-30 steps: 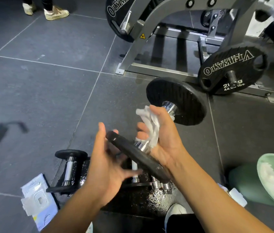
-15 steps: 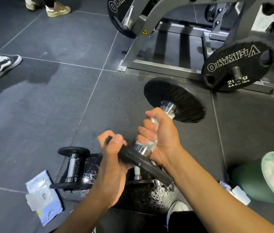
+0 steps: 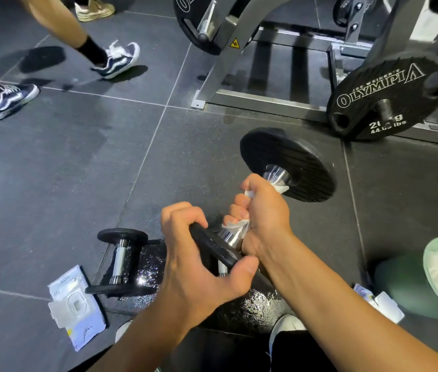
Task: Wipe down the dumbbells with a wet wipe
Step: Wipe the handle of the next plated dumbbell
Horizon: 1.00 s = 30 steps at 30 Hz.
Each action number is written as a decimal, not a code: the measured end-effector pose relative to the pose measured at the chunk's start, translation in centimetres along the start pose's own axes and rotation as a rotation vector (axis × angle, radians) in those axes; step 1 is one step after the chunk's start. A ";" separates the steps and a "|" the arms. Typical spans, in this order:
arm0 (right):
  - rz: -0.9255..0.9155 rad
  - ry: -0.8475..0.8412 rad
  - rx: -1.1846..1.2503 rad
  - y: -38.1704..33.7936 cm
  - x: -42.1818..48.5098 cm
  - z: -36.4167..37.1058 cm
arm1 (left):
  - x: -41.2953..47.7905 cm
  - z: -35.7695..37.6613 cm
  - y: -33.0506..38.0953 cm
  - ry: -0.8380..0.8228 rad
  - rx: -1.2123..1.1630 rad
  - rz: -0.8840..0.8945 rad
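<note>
Plate (image 3: 360,114) lettered JOE WEIDER'S OLYMPIA, left hand (image 3: 193,264) gripping dumbbell (image 3: 287,162), right hand (image 3: 263,213) clasping wet wipe (image 3: 235,226) round handle (image 3: 275,174).

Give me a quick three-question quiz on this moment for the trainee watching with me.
1. True or false: the right hand holds the wet wipe wrapped round the held dumbbell's handle.
2. The left hand: A grips the near plate; B hangs open and idle; C holds another wipe.
3. Fill in: the second dumbbell lies on the ____.
Key: 1 true; 2 A; 3 floor.
</note>
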State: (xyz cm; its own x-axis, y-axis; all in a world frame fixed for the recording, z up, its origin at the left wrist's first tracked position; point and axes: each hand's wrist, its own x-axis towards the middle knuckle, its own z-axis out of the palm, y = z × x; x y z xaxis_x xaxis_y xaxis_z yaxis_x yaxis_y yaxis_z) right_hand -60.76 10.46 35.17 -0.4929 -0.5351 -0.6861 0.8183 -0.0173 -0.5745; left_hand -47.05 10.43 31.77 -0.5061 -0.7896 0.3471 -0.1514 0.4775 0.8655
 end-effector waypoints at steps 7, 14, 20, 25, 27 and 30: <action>0.038 -0.009 -0.041 0.5 0.3 0.0 | -0.6 0.2 1.6 0.018 -0.455 -0.316; 0.021 0.034 -0.043 0.9 0.2 -0.1 | -0.9 0.6 2.2 0.090 -1.017 -0.824; -0.031 0.024 -0.044 0.9 0.5 0.1 | -2.0 1.6 1.0 0.078 -0.820 -0.727; 0.054 -0.171 0.027 -0.3 0.8 -0.2 | 0.4 0.5 2.0 0.087 -0.957 -0.860; 0.113 -0.285 0.048 -1.3 1.2 -0.5 | 1.3 -0.3 2.1 -0.003 -1.090 -1.037; 0.187 -0.478 0.129 -2.9 1.5 -1.0 | 1.4 -1.2 1.2 -0.294 -1.318 -1.279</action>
State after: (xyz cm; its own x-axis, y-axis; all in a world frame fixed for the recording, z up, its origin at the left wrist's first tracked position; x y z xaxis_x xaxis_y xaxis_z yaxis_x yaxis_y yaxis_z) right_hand -64.19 10.53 35.39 -0.1699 -0.8640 -0.4740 0.9241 0.0274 -0.3811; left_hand -46.99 9.43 33.77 -0.7645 -0.2301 -0.6021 0.0893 -0.9629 0.2546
